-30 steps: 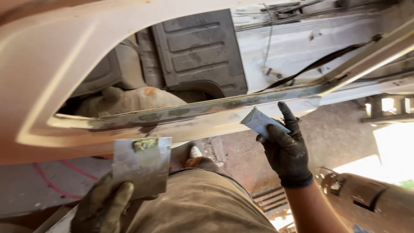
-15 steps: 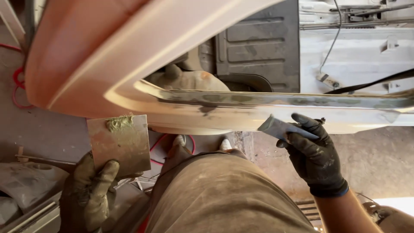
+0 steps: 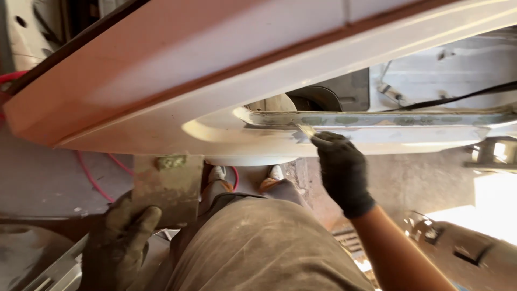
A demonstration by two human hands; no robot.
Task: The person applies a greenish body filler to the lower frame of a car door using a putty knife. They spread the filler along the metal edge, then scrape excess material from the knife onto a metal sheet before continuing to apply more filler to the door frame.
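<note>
Now the right hand (image 3: 342,178), pinching the spreader (image 3: 305,129), has moved from hovering to blade-on-sill (image 3: 377,119): filler is going on. Left hand (image 3: 119,242) still grips the mixing board (image 3: 168,188), putty blob (image 3: 171,161) at its far edge.

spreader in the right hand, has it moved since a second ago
Yes. The spreader in the right hand has gone up from below the sanded metal strip to touch its edge.

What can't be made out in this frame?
- Spreader: mostly hidden behind the right hand, head view.
- Mixing board: lower edge covered by the left hand.
- Filler blob: too small to judge.
- Panel: cut off by the frame's top.
</note>
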